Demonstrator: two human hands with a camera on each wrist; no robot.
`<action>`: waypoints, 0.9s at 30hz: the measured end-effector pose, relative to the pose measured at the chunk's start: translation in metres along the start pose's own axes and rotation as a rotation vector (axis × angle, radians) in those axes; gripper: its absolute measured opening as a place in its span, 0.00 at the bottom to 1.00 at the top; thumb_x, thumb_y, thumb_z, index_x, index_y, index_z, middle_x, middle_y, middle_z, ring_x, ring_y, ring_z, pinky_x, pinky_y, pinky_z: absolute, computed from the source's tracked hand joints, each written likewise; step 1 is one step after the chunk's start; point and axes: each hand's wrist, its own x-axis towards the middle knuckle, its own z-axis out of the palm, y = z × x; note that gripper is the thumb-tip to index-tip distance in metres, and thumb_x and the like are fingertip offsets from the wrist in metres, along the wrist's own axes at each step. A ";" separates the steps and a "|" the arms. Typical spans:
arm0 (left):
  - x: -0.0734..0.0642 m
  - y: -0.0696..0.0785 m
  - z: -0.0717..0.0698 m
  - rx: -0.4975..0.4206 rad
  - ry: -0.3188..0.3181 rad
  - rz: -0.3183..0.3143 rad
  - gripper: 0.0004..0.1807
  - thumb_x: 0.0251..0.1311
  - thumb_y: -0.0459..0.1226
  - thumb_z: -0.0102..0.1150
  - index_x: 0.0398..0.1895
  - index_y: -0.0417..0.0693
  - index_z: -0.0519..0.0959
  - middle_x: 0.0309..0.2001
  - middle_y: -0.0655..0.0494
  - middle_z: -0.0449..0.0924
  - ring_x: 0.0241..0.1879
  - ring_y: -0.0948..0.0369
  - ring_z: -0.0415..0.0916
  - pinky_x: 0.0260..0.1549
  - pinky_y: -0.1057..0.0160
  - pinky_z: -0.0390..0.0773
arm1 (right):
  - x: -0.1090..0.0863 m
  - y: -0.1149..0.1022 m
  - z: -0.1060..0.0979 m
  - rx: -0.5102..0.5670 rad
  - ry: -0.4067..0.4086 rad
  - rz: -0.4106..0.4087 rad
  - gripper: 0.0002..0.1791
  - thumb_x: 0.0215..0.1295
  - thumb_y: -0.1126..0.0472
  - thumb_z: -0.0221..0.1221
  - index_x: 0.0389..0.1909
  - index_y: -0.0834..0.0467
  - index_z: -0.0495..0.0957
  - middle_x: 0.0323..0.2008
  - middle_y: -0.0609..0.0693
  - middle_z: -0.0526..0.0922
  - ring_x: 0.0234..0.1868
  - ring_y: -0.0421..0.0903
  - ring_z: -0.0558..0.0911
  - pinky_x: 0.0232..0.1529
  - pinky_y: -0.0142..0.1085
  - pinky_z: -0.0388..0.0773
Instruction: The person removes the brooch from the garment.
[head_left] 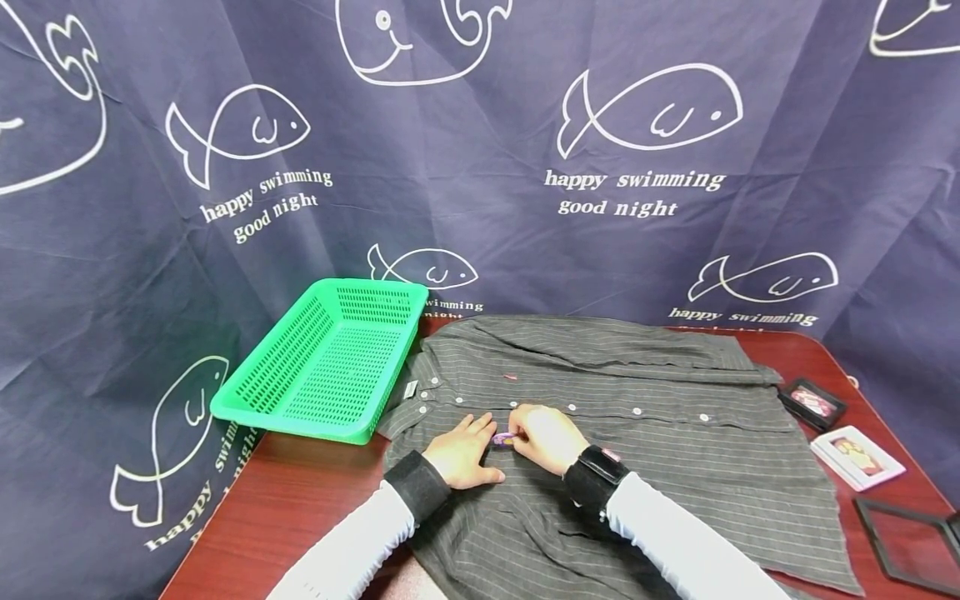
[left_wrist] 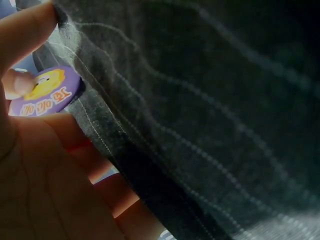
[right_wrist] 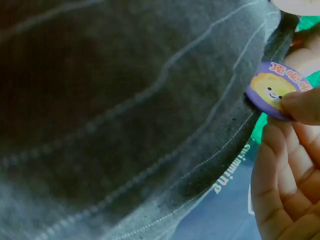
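A purple oval badge [head_left: 503,438] with a yellow smiling cartoon face lies against the upper front of a dark grey pinstriped shirt [head_left: 712,467]. My right hand [head_left: 551,437] pinches the badge; in the right wrist view a thumb presses on its printed face [right_wrist: 270,89]. Beside it my left hand [head_left: 459,454] rests on the shirt, fingers extended and thumb spread. The left wrist view shows the badge [left_wrist: 47,90] at the shirt's edge, near the palm. Whether a pin is behind the badge is hidden.
A green plastic basket [head_left: 397,367] stands at the left, by the shirt's collar. On the right side of the red-brown table [head_left: 307,479] lie a small black picture frame [head_left: 813,404], a white picture frame [head_left: 857,457] and a larger black frame [head_left: 873,537]. A fish-print curtain [head_left: 480,167] hangs behind.
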 end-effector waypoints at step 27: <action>0.002 -0.001 0.000 -0.058 0.240 0.140 0.26 0.56 0.54 0.64 0.51 0.48 0.79 0.47 0.54 0.84 0.45 0.57 0.83 0.41 0.57 0.81 | -0.011 0.003 0.005 -0.057 0.026 -0.185 0.15 0.42 0.69 0.69 0.18 0.52 0.70 0.20 0.42 0.72 0.21 0.38 0.71 0.25 0.32 0.70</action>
